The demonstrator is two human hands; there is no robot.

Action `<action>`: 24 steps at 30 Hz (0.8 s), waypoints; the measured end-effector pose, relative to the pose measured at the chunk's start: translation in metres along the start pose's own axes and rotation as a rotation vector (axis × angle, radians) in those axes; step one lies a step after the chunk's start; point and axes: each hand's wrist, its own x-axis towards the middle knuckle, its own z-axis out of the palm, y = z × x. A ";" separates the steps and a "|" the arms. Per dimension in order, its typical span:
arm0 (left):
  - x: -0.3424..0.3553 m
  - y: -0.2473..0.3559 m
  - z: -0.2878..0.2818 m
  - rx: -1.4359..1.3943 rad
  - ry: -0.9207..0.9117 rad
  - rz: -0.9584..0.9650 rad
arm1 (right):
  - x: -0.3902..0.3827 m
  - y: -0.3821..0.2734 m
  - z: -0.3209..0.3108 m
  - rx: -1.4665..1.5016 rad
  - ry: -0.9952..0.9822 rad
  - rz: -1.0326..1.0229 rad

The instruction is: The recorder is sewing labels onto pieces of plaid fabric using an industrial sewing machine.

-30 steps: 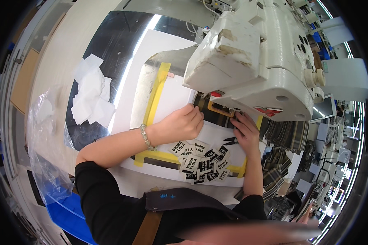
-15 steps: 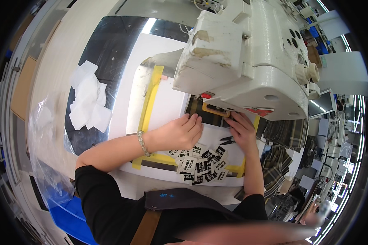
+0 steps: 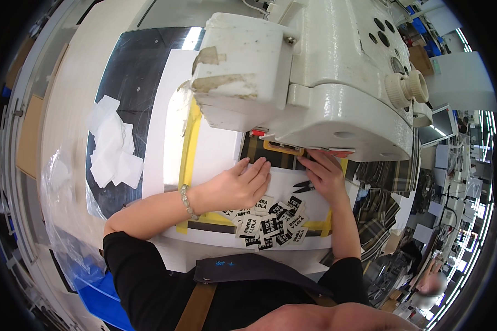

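Observation:
A strip of dark plaid fabric (image 3: 253, 150) lies under the head of a white sewing machine (image 3: 320, 110), below a yellowish clamp frame (image 3: 283, 148). My left hand (image 3: 238, 185) has its fingers stretched forward, tips resting on the fabric's near left part. At the fabric's right edge, beside the clamp frame, are the fingertips of my right hand (image 3: 324, 175); its farther fingers are partly hidden under the machine. Small black thread snips (image 3: 303, 187) lie next to my right palm. Several black and white fabric labels (image 3: 270, 226) are heaped nearer to me.
White backing pieces (image 3: 116, 149) are piled on a dark shiny plate at left. Yellow tape (image 3: 190, 149) borders the white work surface. More plaid fabric (image 3: 376, 218) hangs at right. Clear plastic (image 3: 66, 204) and a blue bin (image 3: 102, 295) stand lower left.
My view has shifted, so the machine head looks larger and farther left. The left hand's fingers have straightened a little onto the fabric. The right hand stays by the clamp frame.

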 end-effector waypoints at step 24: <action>0.010 -0.002 -0.003 -0.026 -0.109 -0.029 | -0.005 0.002 -0.006 -0.040 0.129 -0.166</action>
